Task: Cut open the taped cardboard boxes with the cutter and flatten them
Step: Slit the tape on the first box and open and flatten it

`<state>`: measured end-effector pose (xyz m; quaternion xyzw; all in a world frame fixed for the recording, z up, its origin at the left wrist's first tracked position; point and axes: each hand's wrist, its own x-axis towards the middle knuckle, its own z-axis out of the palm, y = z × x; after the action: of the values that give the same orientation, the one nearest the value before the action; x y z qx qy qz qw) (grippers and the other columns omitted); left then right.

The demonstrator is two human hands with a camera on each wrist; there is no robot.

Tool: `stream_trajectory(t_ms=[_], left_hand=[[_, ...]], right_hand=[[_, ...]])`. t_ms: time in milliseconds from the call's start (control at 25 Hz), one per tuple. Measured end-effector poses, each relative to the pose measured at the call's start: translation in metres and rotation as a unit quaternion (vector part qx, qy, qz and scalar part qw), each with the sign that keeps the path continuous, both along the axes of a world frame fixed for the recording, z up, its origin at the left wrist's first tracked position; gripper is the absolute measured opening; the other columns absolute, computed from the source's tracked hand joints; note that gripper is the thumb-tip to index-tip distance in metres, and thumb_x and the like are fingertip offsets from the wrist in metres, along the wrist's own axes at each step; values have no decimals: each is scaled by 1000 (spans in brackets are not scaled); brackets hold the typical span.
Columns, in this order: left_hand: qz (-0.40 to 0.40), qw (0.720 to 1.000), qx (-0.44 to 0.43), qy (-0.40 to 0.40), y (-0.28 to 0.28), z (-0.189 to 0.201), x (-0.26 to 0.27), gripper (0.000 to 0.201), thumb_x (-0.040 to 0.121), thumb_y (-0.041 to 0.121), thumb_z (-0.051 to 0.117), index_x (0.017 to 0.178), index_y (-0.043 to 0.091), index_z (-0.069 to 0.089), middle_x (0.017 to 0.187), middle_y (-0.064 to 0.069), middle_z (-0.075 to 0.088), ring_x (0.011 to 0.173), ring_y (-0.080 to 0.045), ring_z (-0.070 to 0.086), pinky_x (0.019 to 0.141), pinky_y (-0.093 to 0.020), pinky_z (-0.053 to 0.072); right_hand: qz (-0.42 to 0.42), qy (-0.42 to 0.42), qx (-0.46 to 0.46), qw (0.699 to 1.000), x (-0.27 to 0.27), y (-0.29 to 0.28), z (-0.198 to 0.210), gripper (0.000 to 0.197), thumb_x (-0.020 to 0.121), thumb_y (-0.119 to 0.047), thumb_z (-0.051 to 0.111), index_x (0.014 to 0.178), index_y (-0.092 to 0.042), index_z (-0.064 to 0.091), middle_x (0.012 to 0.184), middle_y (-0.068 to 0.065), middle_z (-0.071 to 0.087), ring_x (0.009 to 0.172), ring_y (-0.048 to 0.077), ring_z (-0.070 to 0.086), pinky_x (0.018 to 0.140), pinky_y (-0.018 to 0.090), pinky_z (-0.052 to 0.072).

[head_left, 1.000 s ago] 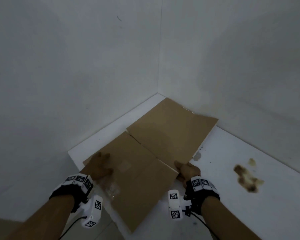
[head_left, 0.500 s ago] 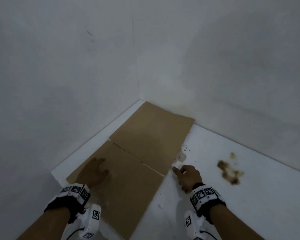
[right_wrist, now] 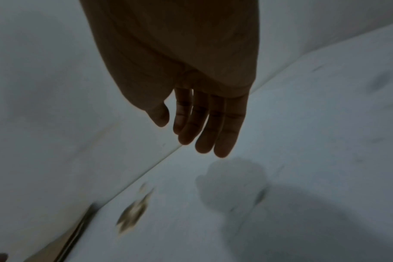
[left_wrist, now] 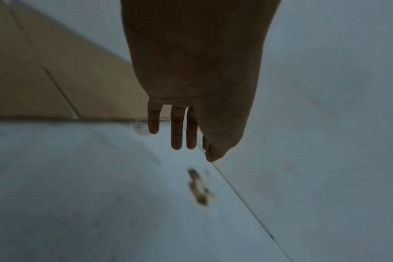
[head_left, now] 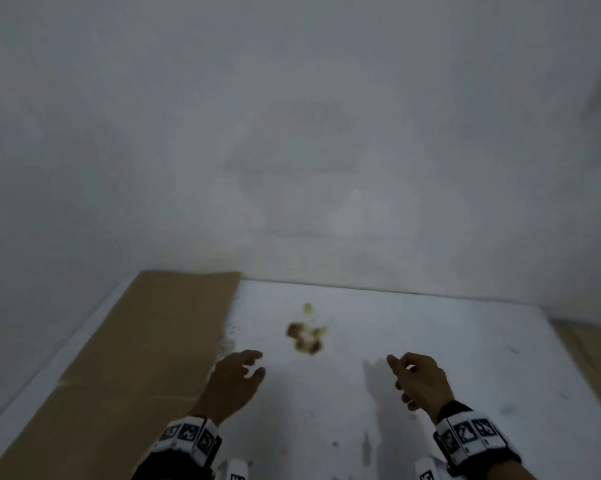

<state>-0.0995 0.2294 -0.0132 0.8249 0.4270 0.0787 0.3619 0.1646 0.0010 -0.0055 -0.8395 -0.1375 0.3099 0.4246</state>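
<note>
A flattened brown cardboard box (head_left: pixel 129 368) lies along the left side of the white table, against the wall. It also shows at the upper left of the left wrist view as cardboard (left_wrist: pixel 34 74). My left hand (head_left: pixel 236 379) hovers just right of the cardboard's edge, empty, with fingers loosely spread (left_wrist: pixel 176 131). To its right, my right hand (head_left: pixel 415 379) floats over bare table, fingers relaxed and holding nothing (right_wrist: pixel 204 127). No cutter is in view.
A brown stain (head_left: pixel 306 336) marks the white table (head_left: pixel 430 341) between and beyond the hands. White walls close the back and left. Something brown, blurred, shows past the table's right edge (head_left: pixel 593 362).
Both hands have come off the cardboard and moved right over the bare table. The view has swung right, so the flat cardboard now lies at the left.
</note>
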Motion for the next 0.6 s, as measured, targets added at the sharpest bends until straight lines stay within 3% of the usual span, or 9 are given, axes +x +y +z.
stream_trajectory(t_ms=[80,200,360,480,600], left_hand=[[-63,998,-4,8,-42,-3,55,26,90,28,71,99,47,54,103,9,64,86,-4,64,84,-21,53],[-142,989,-24,29,-114,-11,136,23,92,31,68,104,43,53,103,12,61,85,3,60,74,0,40],[-209,976,-52,44,-205,-18,226,24,91,32,69,100,47,53,104,14,61,91,2,60,72,-1,37],[-254,964,-53,57,-266,-20,285,30,90,31,70,93,52,49,102,15,61,91,1,61,72,1,37],[-303,949,-54,70,-314,-22,335,26,91,31,68,97,49,51,103,12,60,91,-1,60,77,0,38]], right_hand=[[-58,1,-3,998,39,-61,3,37,93,-34,67,73,-4,61,61,13,66,45,23,53,46,28,46],[-125,-10,-23,992,93,-153,3,37,94,-33,66,72,-5,60,60,13,65,44,23,52,46,27,46],[-188,-16,-45,981,154,-259,-3,38,94,-35,65,68,-9,54,60,11,63,45,23,51,47,27,44],[-180,-20,-92,979,192,-324,-14,35,94,-41,63,73,-13,58,73,8,67,58,23,60,56,27,49],[-173,-15,-134,976,222,-370,-33,33,93,-42,64,76,-14,57,86,7,64,66,19,57,65,29,49]])
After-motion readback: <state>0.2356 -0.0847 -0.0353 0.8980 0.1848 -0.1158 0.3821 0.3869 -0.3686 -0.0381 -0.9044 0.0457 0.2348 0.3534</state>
